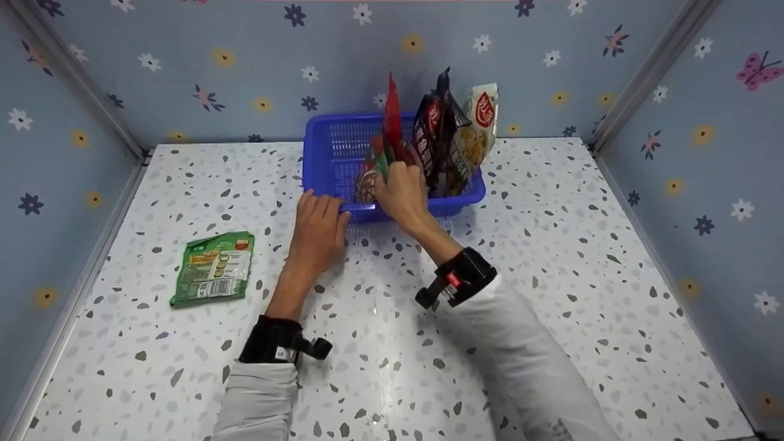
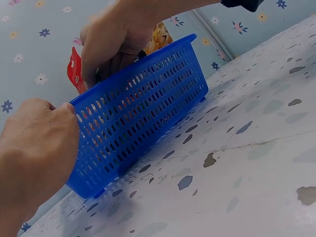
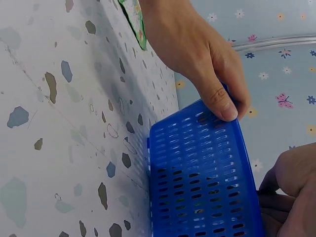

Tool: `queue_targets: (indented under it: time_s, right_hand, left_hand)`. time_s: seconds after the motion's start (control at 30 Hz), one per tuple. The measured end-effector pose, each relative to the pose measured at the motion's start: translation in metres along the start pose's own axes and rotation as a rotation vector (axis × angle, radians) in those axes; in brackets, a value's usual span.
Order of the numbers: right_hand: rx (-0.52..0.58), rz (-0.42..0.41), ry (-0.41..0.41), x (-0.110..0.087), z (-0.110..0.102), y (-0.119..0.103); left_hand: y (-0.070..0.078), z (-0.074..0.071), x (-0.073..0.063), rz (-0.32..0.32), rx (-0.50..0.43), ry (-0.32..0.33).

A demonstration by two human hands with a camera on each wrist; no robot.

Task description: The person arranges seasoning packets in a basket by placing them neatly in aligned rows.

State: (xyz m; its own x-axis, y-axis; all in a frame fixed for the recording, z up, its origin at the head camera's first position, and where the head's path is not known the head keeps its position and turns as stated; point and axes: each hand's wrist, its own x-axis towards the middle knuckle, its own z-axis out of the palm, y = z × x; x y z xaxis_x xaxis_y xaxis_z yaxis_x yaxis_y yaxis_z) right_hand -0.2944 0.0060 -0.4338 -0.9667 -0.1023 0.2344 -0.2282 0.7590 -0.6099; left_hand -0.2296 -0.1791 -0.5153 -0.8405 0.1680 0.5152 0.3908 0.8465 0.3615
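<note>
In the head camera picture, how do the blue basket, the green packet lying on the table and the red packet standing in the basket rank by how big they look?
Largest to smallest:
1. blue basket
2. green packet
3. red packet, though it stands edge-on, partly hidden, and farther away, so its true size is unsure.

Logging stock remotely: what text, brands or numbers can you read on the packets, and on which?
Nothing reads clearly.
White packet: red logo, characters blurred.
Dark packet: white characters, too blurred.
Red packet: no legible text.
Green packet: print too small.
Basket: no label.
</note>
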Motion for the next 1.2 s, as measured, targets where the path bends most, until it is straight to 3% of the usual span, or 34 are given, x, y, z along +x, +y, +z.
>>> queue_targets:
  time_s: [0.23,0.37,0.6,0.8,0.93,1.07,1.2]
  right_hand:
    - [-0.010,-0.017,-0.009,-0.002,-0.006,0.008]
    - [-0.035,-0.067,0.006,-0.005,-0.011,0.011]
    - [-0.060,-0.226,0.067,-0.018,-0.029,0.026]
    - [-0.019,-0.483,0.076,-0.034,-0.051,0.058]
    - [-0.072,-0.624,0.048,-0.041,-0.054,0.078]
    - [-0.200,-0.694,0.043,-0.044,-0.047,0.092]
    - [-0.286,-0.690,0.008,-0.047,-0.040,0.100]
  left_hand:
    - [0.000,0.000,0.000,0.006,0.004,0.012]
    - [0.000,0.000,0.000,0.013,0.003,0.023]
    - [-0.001,0.001,0.000,0.000,-0.003,0.009]
    - [-0.001,0.000,0.000,-0.006,-0.005,0.005]
    - [-0.001,-0.001,0.000,-0.011,0.002,-0.008]
    - [-0.001,-0.001,0.000,-0.016,0.005,-0.013]
    - [0.000,-0.001,-0.001,-0.017,0.008,-0.011]
